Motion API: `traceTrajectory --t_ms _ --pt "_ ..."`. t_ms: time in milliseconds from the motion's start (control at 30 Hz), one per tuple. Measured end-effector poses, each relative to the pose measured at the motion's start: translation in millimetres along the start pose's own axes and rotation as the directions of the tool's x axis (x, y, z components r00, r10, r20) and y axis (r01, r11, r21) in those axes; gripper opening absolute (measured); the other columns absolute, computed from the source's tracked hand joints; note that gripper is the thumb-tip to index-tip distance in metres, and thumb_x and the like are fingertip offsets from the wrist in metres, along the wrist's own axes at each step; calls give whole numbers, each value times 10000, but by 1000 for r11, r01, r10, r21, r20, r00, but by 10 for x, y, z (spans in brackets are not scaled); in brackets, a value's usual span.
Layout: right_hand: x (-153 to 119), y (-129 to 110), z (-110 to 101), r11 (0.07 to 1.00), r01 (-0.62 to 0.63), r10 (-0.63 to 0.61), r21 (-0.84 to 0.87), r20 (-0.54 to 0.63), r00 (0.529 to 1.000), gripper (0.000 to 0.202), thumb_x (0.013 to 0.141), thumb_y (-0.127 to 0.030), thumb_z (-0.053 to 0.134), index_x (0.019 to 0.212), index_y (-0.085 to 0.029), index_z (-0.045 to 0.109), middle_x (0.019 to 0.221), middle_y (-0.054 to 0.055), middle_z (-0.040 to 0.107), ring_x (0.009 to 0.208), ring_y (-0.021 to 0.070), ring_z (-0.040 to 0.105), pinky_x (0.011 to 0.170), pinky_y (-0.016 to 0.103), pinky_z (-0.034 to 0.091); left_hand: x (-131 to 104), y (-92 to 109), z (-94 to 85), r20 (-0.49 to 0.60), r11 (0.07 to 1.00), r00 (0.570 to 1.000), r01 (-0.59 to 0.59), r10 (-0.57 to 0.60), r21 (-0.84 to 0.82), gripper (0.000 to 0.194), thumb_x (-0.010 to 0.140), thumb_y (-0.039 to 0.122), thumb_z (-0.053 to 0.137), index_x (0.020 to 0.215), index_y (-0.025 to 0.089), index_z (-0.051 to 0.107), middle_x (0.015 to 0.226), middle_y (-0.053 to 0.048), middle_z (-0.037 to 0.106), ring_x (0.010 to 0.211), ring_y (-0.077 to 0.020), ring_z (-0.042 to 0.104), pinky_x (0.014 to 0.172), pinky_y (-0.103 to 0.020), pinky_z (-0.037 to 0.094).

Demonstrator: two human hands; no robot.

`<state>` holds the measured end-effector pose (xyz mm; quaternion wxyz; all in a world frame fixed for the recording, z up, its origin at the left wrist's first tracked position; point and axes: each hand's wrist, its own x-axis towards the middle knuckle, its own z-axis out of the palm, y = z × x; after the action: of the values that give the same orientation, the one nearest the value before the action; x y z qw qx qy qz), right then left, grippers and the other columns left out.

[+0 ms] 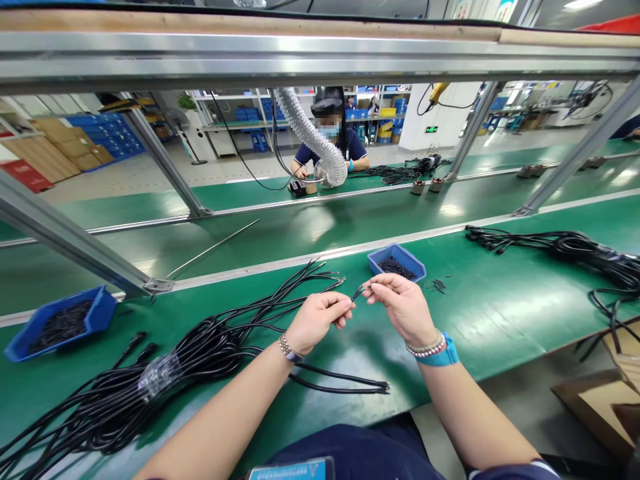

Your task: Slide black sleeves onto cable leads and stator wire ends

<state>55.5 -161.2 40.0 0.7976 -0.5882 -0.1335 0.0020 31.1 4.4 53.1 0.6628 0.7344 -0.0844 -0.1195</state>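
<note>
My left hand (320,319) pinches a black cable near its end, the thumb and forefinger pressed together. Thin wires at the cable end (357,293) point up toward my right hand (403,308). The fingertips of that hand are closed right at the wire tips; whatever lies between them is too small to name. Under and left of my left hand spreads a bundle of black cables (200,353), wrapped with clear film. Two loose cable ends (350,385) stick out below my hands. Just behind my right hand stands a blue bin (421,272) of short black tube-like pieces.
Another blue bin (103,313) with black pieces stands far left. Several small black pieces (439,285) lie on the green bench (500,313). A second cable bundle (565,243) is at right. Metal frame posts (165,160) rise behind; a co-worker (357,147) sits opposite beside a silver duct (310,130).
</note>
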Motion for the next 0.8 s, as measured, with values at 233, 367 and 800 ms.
traceTrajectory --t_ms 233,367,800 --pt "-8 -33 11 999 -15 14 42 33 999 62 695 -191 626 747 -160 639 735 27 650 604 98 580 555 221 461 -3 -21 5 11 1000 1000 22 -22 -13 222 739 314 534 671 106 573 606 -8 549 481 -62 452 478 -184 368" --pt "-13 -9 -7 997 -59 62 -46 73 995 95 682 -219 638 745 -148 637 663 23 637 569 95 560 535 220 448 -7 -19 -4 9 999 1000 28 -28 -34 238 732 336 538 675 108 573 604 -6 545 476 -63 448 471 -188 369" --pt "543 37 -740 494 -43 210 -868 71 975 295 741 -338 511 907 -137 648 822 73 663 724 175 596 668 277 466 -224 -553 299 184 879 983 -111 26 464 122 731 246 557 698 154 631 624 -15 589 628 -131 533 627 -245 422"
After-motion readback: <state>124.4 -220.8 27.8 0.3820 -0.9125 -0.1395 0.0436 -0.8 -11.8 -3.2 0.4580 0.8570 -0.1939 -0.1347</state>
